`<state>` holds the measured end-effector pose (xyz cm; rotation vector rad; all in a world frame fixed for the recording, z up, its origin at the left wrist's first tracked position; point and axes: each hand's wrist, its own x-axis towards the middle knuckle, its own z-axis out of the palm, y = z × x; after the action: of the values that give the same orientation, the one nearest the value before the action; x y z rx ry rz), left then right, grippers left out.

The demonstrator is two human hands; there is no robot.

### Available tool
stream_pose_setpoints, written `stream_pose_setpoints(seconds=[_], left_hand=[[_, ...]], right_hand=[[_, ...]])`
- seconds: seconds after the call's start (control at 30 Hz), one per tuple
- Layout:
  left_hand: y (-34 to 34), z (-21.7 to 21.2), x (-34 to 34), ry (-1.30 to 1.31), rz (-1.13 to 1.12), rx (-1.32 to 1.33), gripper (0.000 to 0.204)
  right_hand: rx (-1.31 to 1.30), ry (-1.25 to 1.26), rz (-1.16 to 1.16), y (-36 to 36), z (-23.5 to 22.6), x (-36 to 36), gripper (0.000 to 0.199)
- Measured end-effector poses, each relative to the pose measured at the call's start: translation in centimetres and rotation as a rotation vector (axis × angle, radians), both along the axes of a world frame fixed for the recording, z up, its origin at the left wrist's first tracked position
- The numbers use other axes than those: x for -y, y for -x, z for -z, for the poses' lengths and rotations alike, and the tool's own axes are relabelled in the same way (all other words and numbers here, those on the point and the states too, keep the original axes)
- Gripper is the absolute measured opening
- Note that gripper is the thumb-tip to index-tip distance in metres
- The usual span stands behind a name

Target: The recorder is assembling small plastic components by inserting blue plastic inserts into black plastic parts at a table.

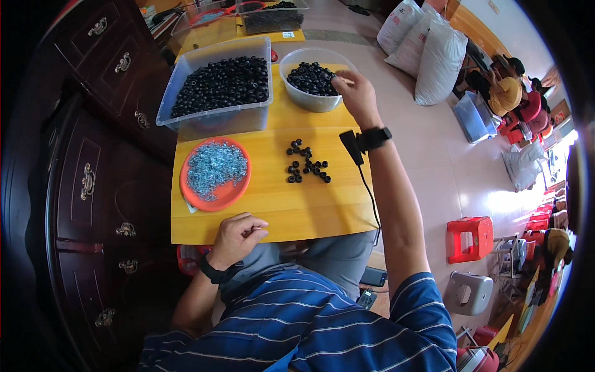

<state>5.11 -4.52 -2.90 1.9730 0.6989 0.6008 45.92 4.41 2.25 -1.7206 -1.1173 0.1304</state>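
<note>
Your right grip (359, 98) is at the upper centre of the frame, fingers curled at the right side of the round clear bowl (319, 104), next to the black beads (310, 79) inside; the fingertips are partly hidden, so you cannot tell whether they pinch a bead. Your left grip (237, 238) sits lower, left of centre, at the near edge of the yellow worktop (273, 211), with thumb and fingers bent toward each other; whether anything is between them cannot be told. Loose black beads (308, 165) lie in a scattered cluster at the middle of the frame, below the bowl. Left of them is an orange-red plate (230, 194) bearing small silvery-blue pieces (214, 166). Above that plate, a rectangular translucent bin (223, 123) holds many more black beads. A dark wooden cabinet (74, 211) fills the left side, and white sacks (439, 59) stand at the upper right.
</note>
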Motion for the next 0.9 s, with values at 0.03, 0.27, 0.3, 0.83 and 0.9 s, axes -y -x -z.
stream_pose_setpoints(seconds=[0.03,0.27,0.3,0.83,0.9], left_hand=[[0.1,-0.1,-0.1,0.001,-0.008,0.002,0.011],[1.4,0.4,-0.3,-0.025,-0.054,-0.021,0.011],[1.3,0.6,-0.4,-0.012,-0.050,-0.033,0.010],[2.3,-0.6,-3.6,-0.234,-0.240,-0.085,0.009],[2.8,-0.8,-3.8,-0.213,-0.268,-0.102,0.009]], right_hand=[[-0.015,0.012,-0.029,-0.2,1.0,0.5,0.038],[-0.085,0.272,-0.107,6.3,6.2,10.6,0.021],[-0.068,0.275,-0.097,7.2,6.4,11.7,0.020],[0.177,0.373,-0.117,8.0,8.7,12.1,0.022],[0.212,0.405,-0.114,8.2,8.4,11.9,0.021]])
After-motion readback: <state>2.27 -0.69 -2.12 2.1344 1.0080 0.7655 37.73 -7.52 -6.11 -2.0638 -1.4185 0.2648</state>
